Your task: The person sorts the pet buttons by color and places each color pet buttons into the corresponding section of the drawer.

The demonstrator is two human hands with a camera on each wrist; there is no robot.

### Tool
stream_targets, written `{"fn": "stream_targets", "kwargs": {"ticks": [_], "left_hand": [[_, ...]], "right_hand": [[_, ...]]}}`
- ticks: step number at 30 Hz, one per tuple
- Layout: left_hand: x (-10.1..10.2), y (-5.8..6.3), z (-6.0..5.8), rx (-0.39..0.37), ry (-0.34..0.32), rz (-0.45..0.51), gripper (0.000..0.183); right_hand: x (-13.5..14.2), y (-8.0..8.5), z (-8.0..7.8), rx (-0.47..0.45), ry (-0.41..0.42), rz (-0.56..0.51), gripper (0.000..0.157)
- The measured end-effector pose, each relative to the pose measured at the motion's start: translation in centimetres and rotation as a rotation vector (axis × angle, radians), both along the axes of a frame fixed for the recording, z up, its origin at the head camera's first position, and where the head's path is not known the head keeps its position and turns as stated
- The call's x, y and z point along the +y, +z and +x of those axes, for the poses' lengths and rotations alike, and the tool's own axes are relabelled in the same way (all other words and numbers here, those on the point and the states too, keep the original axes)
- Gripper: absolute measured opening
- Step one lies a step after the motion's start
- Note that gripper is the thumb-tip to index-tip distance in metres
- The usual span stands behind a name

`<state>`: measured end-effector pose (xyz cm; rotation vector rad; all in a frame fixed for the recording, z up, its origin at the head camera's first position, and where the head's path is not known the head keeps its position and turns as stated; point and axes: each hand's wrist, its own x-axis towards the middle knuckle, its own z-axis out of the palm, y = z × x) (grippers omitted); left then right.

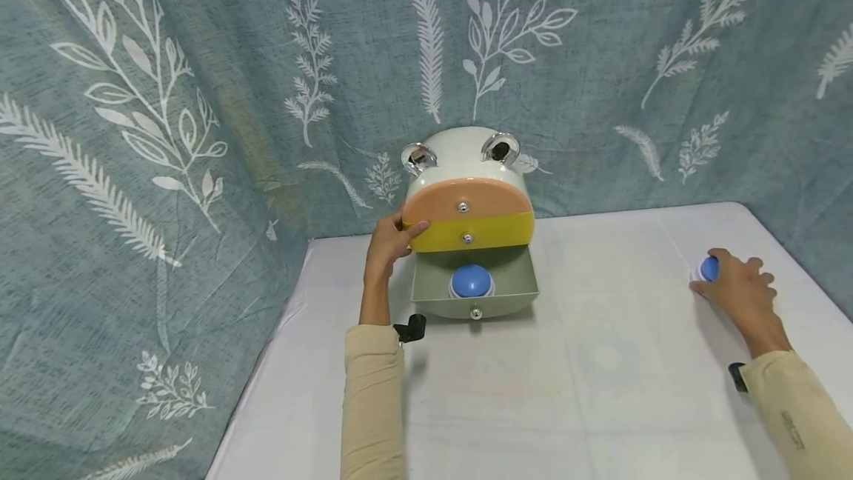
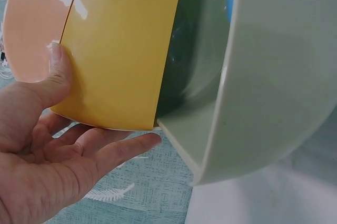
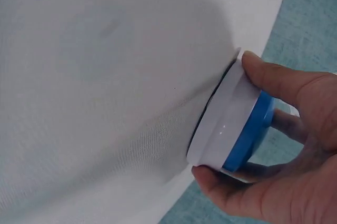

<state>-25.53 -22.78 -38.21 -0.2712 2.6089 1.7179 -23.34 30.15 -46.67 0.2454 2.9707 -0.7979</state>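
Observation:
A small frog-shaped drawer cabinet (image 1: 460,148) stands at the back of the table, with a peach, a yellow and a grey-green drawer front. My left hand (image 1: 389,244) holds its left side, thumb (image 2: 58,71) on the front face and fingers round the edge. The bottom drawer (image 1: 509,305) is pulled out, and a round push button with a blue dome (image 1: 471,281) sits inside it. Far to the right, my right hand (image 1: 741,293) grips a second blue-domed push button (image 3: 224,121) by its white base, thumb and fingers on opposite sides. In the right wrist view its underside faces the tablecloth.
A white cloth (image 1: 493,406) covers the table. Blue-green curtains (image 1: 373,95) with white leaf prints hang behind and along the left side. Silver knobs (image 1: 476,313) stick out from the drawer fronts. The cabinet's back sits near the rear curtain.

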Motion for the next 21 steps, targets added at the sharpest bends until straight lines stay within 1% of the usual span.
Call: {"fn": "stream_targets", "kwargs": {"ticks": [3,9,11,16,21], "left_hand": [[0.0,0.1,0.1,0.003,0.007,0.002,0.07],[0.1,0.1,0.0,0.005,0.001,0.013,0.065],[0.1,0.1,-0.1,0.007,-0.001,0.01,0.066],[0.1,0.1,-0.1,0.008,0.003,0.001,0.067],[0.1,0.1,0.0,0.011,0.018,0.001,0.064]], "right_hand": [[-0.1,0.0,0.1,0.038,-0.002,0.003,0.063],[-0.6,0.5,0.6,0.051,-0.005,-0.006,0.067],[-0.9,0.8,0.8,0.071,-0.007,-0.015,0.067],[-2.3,2.3,1.0,0.167,0.022,-0.021,0.068],[-4.8,4.6,1.2,0.243,0.068,-0.013,0.068]]}}
